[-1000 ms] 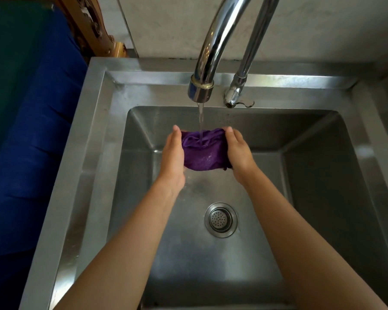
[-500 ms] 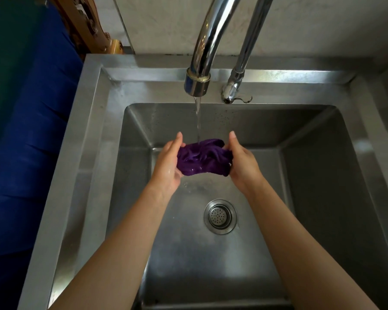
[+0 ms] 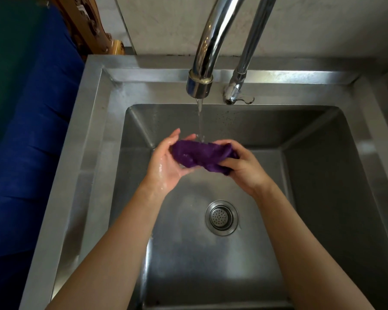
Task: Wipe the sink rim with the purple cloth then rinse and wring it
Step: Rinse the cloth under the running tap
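1. A blue cushion (image 3: 31,139) fills the left side, just beside the steel basin's left edge.
2. A green cloth or panel (image 3: 7,63) lies at the upper left, next to the blue cushion.
3. A carved wooden frame (image 3: 87,25) slants across the upper left, ending near the back left corner.
4. A pale stone wall (image 3: 323,25) runs along the back.
5. A thin chrome pipe (image 3: 255,34) comes down at the back, to the right of the thick spout; its bent end (image 3: 232,93) points down, and a small wire hook curls from it.
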